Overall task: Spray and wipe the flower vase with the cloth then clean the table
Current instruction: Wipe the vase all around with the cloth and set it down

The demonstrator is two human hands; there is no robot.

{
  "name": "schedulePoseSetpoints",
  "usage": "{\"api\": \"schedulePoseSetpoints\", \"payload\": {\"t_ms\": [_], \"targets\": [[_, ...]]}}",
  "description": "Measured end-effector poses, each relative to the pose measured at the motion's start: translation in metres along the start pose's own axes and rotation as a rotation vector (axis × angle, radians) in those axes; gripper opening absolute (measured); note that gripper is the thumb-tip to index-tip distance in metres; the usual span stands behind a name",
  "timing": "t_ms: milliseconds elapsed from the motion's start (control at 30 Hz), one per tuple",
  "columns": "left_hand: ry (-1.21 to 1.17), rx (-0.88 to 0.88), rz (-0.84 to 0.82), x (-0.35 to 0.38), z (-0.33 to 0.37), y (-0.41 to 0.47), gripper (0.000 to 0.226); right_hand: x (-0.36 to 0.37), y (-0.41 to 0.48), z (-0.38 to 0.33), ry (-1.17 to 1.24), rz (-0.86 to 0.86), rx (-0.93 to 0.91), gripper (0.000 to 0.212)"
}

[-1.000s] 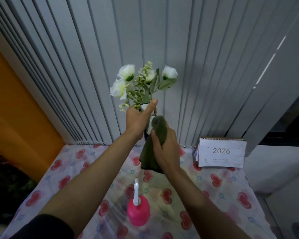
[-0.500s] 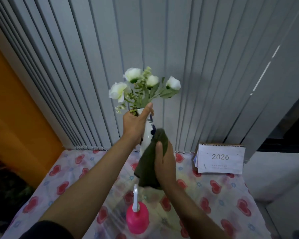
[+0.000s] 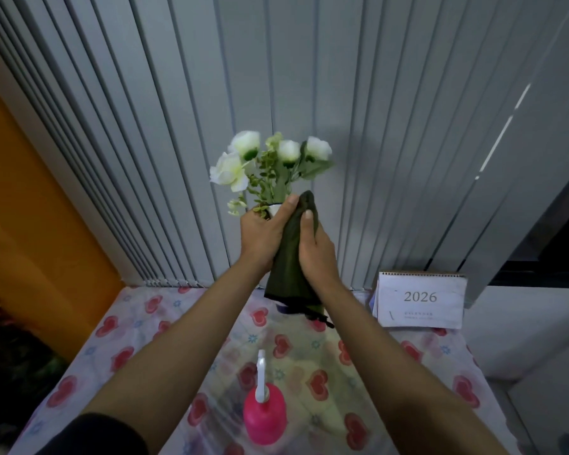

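A white vase (image 3: 274,210) holding white flowers (image 3: 243,159) is held up above the table, almost wholly hidden by hands and cloth. My left hand (image 3: 260,236) grips the vase near its neck. My right hand (image 3: 316,254) presses a dark green cloth (image 3: 289,267) against the vase's right side, the cloth draped down over the body. A pink spray bottle (image 3: 265,418) with a white nozzle stands on the heart-patterned table (image 3: 138,326) near the front, between my forearms.
A desk calendar reading 2026 (image 3: 419,300) stands at the table's back right. Grey vertical blinds (image 3: 375,126) hang close behind the table. An orange wall (image 3: 30,224) lies to the left, and the table's right edge drops off by a white ledge.
My right hand slid the cloth up from the vase's lower body to its neck, next to my left thumb. The vase and flowers dropped slightly in view.
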State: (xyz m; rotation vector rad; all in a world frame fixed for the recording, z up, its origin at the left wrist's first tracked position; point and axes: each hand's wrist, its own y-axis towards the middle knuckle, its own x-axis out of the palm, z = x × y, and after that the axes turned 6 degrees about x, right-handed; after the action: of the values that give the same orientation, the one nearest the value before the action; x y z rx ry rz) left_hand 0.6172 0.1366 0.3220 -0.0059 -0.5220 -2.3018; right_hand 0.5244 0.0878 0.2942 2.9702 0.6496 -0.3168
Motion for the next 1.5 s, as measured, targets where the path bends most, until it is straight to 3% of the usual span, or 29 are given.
{"api": "schedulePoseSetpoints", "payload": {"t_ms": [100, 233, 433, 500, 600, 700, 800, 967, 1067, 1167, 1267, 1500], "targets": [[0.035, 0.017, 0.017, -0.003, 0.001, 0.010, 0.036, 0.012, -0.035, 0.030, 0.040, 0.050, -0.086, 0.058], [-0.001, -0.047, 0.060, -0.009, -0.007, 0.015, 0.021, 0.022, -0.078, 0.072, -0.027, 0.063, -0.113, 0.061], [0.003, -0.095, 0.002, -0.004, -0.015, 0.000, 0.034, 0.010, -0.042, 0.032, -0.134, 0.092, -0.200, 0.052], [-0.014, -0.089, -0.012, -0.001, -0.011, -0.002, 0.030, 0.002, -0.018, 0.009, -0.080, 0.069, -0.082, 0.056], [-0.032, -0.056, -0.024, 0.004, 0.000, 0.004, 0.033, -0.011, -0.003, -0.007, 0.071, -0.102, 0.095, 0.055], [-0.013, -0.015, -0.032, 0.007, 0.005, 0.014, 0.037, -0.016, -0.017, 0.004, 0.187, -0.205, 0.188, 0.060], [-0.071, -0.091, -0.035, 0.003, 0.008, 0.026, 0.038, -0.011, -0.039, 0.034, 0.300, -0.231, 0.258, 0.068], [-0.206, -0.151, -0.057, 0.002, 0.008, 0.034, 0.058, -0.011, -0.052, 0.050, 0.512, -0.296, 0.171, 0.069], [-0.112, -0.171, -0.117, 0.009, 0.011, 0.033, 0.061, -0.012, -0.050, 0.049, 0.535, -0.255, 0.091, 0.057], [0.032, -0.141, -0.073, 0.015, 0.014, 0.030, 0.046, -0.010, -0.051, 0.049, 0.411, -0.115, 0.026, 0.060], [-0.064, -0.159, -0.008, 0.018, 0.014, 0.025, 0.047, -0.009, -0.056, 0.052, 0.179, -0.009, -0.103, 0.064], [0.029, -0.136, -0.066, 0.017, 0.015, 0.012, 0.042, -0.012, -0.027, 0.000, -0.055, 0.093, -0.198, 0.054]]}}
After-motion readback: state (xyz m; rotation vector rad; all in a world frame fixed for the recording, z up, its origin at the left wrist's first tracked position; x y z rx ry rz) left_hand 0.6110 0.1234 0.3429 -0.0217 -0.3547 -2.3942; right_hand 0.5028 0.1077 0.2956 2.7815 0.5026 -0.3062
